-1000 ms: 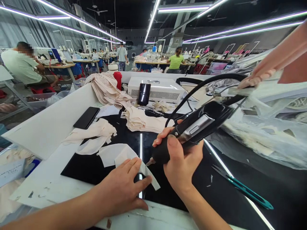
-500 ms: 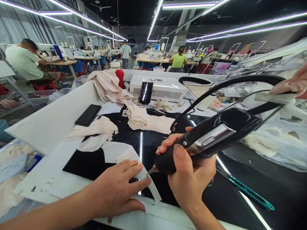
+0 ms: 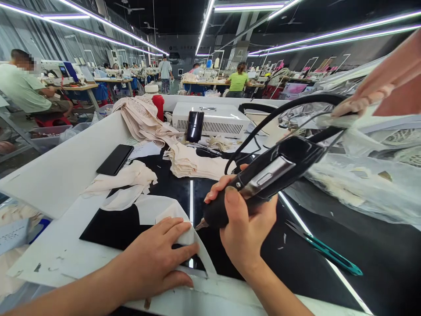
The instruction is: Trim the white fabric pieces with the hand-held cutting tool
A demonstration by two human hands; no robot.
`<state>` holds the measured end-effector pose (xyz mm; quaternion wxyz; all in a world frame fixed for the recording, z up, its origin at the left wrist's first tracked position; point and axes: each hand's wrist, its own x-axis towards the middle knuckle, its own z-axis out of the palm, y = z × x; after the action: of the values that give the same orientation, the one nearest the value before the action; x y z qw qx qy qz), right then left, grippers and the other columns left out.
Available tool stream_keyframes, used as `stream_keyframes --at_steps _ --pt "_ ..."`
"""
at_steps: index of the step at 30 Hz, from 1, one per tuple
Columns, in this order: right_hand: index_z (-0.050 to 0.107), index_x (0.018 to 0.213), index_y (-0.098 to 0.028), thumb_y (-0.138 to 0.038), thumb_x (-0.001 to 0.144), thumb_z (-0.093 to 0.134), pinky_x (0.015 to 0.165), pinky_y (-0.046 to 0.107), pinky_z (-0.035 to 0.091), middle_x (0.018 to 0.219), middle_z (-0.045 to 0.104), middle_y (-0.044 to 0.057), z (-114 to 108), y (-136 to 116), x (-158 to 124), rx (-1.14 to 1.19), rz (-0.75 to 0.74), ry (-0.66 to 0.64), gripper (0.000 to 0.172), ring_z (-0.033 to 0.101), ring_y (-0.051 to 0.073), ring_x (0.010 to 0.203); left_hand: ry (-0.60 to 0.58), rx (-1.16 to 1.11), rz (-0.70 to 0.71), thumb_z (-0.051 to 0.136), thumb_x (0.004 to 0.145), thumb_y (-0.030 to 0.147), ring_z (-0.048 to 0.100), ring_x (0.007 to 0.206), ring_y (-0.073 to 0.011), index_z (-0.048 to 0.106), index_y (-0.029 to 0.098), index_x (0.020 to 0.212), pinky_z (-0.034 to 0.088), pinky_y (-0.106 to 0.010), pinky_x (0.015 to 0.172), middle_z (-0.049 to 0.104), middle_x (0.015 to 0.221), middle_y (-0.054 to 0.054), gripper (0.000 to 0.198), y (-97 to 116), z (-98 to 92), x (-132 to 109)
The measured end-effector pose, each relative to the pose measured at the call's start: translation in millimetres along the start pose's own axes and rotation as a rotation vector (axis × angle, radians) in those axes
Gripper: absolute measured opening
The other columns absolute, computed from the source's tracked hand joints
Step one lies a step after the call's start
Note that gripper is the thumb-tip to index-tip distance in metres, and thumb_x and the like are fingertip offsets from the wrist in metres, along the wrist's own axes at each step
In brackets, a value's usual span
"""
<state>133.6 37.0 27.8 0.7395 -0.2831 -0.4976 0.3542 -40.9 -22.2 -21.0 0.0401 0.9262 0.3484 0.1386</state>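
The left hand lies spread on the white cloth, and the right hand clasps a black tool beside that cloth.

- Worktable: glossy black surface, pale near border
- White vented box along far edge; upright phone just before it
- Flat dark phone, left edge
- Crumpled cream fabric, near left edge
- Cream fabric stack, between middle and far edge
- White fabric piece, toward near edge
- Teal-handled snips, right side
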Motion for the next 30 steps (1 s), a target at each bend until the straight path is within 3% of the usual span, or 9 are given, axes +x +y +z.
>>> stream_keyframes --at_steps 8,18,22,26,30 --pt "0.053 0.099 -0.027 -0.025 0.088 0.071 0.054 0.027 0.057 0.076 0.067 -0.007 3 2 4 -0.012 0.003 -0.001 0.022 0.062 0.010 0.055 -0.025 -0.087 -0.069 0.077 0.090 0.054 0.056 0.135 -0.0396 0.063 0.027 0.137 0.057 -0.056 0.104 0.056 0.145 -0.019 0.056 1 -3.5 3" --pt "0.053 0.102 -0.027 -0.027 0.089 0.073 0.056 0.026 0.058 0.077 0.068 -0.008 8 13 5 0.038 -0.005 -0.031 0.024 0.063 0.010 0.057 -0.030 -0.134 -0.086 0.079 0.089 0.051 0.055 0.135 -0.0386 0.066 0.026 0.134 0.055 -0.055 0.106 0.055 0.145 -0.019 0.053 2 -3.0 2" --pt "0.054 0.101 -0.027 -0.028 0.089 0.074 0.055 0.025 0.057 0.078 0.067 -0.008 6 14 7 0.041 -0.002 -0.041 0.024 0.063 0.010 0.057 -0.039 -0.144 -0.081 0.071 0.096 0.050 0.055 0.138 -0.0362 0.061 0.025 0.142 0.054 -0.053 0.109 0.055 0.149 -0.018 0.053 1 -8.7 1" --pt "0.055 0.098 -0.026 -0.032 0.086 0.078 0.055 0.026 0.056 0.078 0.067 -0.007 4 11 15 0.037 -0.011 -0.036 0.027 0.062 0.010 0.057 -0.045 -0.148 -0.098 0.049 0.108 0.023 0.052 0.144 -0.0249 0.051 0.019 0.150 0.047 -0.044 0.120 0.058 0.151 -0.012 0.042 -12 -17.4 -3" --pt "0.055 0.099 -0.027 -0.040 0.084 0.081 0.054 0.028 0.056 0.074 0.066 -0.007 -4 -2 21 0.024 -0.024 -0.024 0.033 0.061 0.012 0.055 -0.079 -0.043 -0.041 0.039 0.091 -0.009 0.052 0.143 -0.0241 0.059 0.016 0.138 0.045 -0.045 0.120 0.062 0.147 -0.009 0.057 -32 -19.0 -8"
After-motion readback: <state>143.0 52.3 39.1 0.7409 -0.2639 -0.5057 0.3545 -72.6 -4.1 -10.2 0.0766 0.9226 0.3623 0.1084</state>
